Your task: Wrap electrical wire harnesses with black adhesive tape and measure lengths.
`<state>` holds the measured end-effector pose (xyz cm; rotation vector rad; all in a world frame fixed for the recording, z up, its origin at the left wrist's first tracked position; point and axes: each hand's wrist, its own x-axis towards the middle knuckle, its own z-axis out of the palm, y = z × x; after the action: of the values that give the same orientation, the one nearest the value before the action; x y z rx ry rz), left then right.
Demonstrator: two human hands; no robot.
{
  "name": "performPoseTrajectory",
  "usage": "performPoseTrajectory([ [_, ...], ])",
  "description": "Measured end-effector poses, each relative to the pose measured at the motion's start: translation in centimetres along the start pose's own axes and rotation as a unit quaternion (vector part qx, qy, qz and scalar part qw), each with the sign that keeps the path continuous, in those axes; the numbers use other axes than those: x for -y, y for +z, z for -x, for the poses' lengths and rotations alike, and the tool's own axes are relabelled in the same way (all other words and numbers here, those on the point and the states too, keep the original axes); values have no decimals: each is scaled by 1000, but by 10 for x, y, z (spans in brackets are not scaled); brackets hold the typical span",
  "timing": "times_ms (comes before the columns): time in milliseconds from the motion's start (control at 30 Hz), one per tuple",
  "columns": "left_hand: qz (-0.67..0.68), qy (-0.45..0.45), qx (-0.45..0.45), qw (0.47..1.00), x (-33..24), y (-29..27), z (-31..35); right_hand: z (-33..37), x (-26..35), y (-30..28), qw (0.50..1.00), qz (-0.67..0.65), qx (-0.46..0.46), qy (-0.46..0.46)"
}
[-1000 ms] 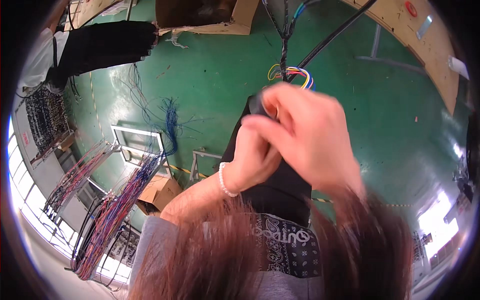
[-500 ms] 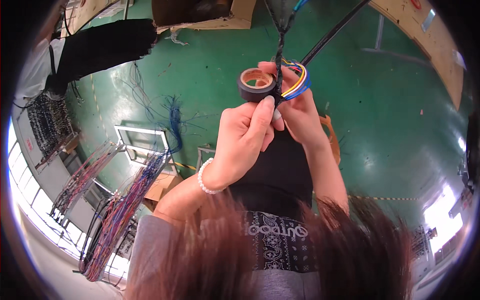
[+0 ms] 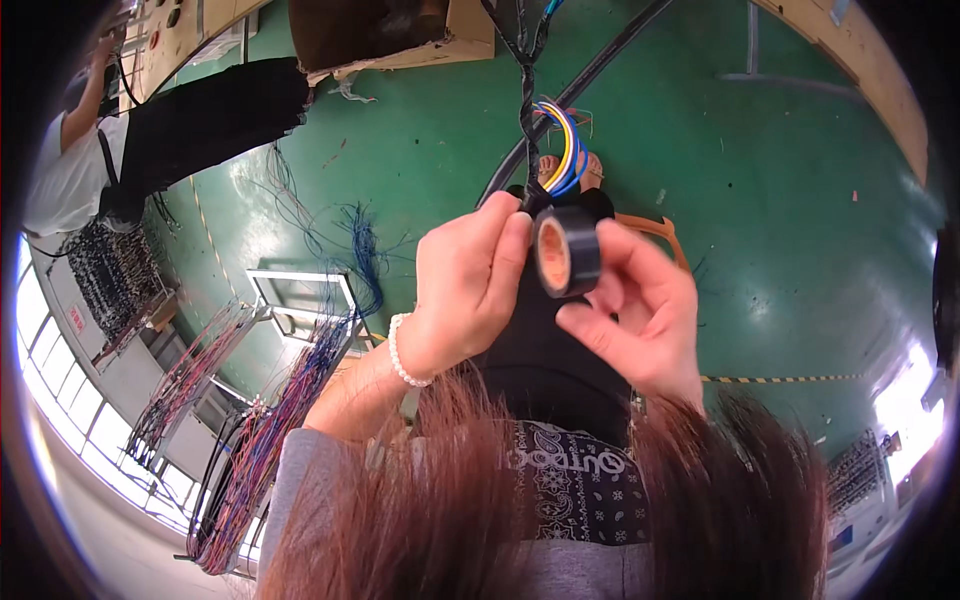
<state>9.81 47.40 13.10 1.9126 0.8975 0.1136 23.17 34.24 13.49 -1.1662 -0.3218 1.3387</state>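
My left hand [image 3: 465,270] pinches a black-taped wire bundle [image 3: 528,110] between thumb and fingers, below where several loose blue, yellow and white wires [image 3: 568,150] bend out of it. Just to the right is a roll of black tape [image 3: 585,250], its pale core facing left, close against the bundle. My right hand [image 3: 645,315] has curled fingers at the roll's right side, with the thumb below it. How firmly those fingers grip is partly hidden behind the roll.
A thick black cable [image 3: 600,65] runs diagonally behind the bundle. Racks of coloured wires [image 3: 260,440] and a white frame [image 3: 300,275] stand at left. A cardboard box [image 3: 470,40] is ahead, wooden boards [image 3: 860,70] at far right. Another person [image 3: 85,170] is at upper left.
The tape roll has passed from the left of the bundle to its right and turned. My right hand has come from behind the bundle to the roll's right side. My left hand keeps its pinch.
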Motion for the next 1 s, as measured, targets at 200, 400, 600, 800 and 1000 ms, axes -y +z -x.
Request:
performPoseTrajectory([
  [200, -54, 60, -23, 996, 11, 6, 2, -57, -21, 10, 931, 239, -130, -242],
  [400, -16, 43, -25, 999, 10, 3, 3, -62, -27, 26, 912, 289, -224, -183],
  [600, 131, -173, -42, 975, 0, 7, 1, -89, -24, 7, 901, 392, -184, 18],
  [800, 214, -176, -26, 961, -3, 2, 0, -40, -44, 24, 945, 126, -275, -121],
  [1000, 347, -204, 36, 915, -11, -11, -4, -65, -83, 15, 935, -330, -37, -124],
])
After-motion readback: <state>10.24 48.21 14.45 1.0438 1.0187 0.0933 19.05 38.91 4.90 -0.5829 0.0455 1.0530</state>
